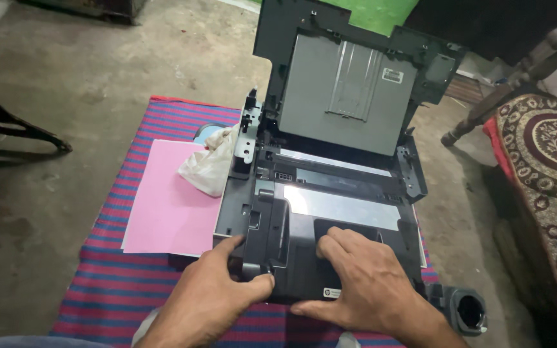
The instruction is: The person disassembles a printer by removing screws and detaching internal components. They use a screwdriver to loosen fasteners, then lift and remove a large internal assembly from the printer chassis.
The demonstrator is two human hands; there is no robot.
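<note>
A dark grey printer [330, 193] with its scanner lid [346, 90] raised stands on a red, blue and purple striped mat [114, 283]. My left hand [211, 293] grips the printer's front left corner, thumb along the front edge. My right hand [362, 283] lies flat on the front panel, fingers pressing into a dark recess. The open body shows a silver strip across its middle.
A pink sheet [169, 206] lies on the mat left of the printer, with a crumpled white cloth [211, 164] on it. A small black round-holed part [469, 309] sits at the right. A patterned bedspread [549, 174] and chair legs [14, 125] border the concrete floor.
</note>
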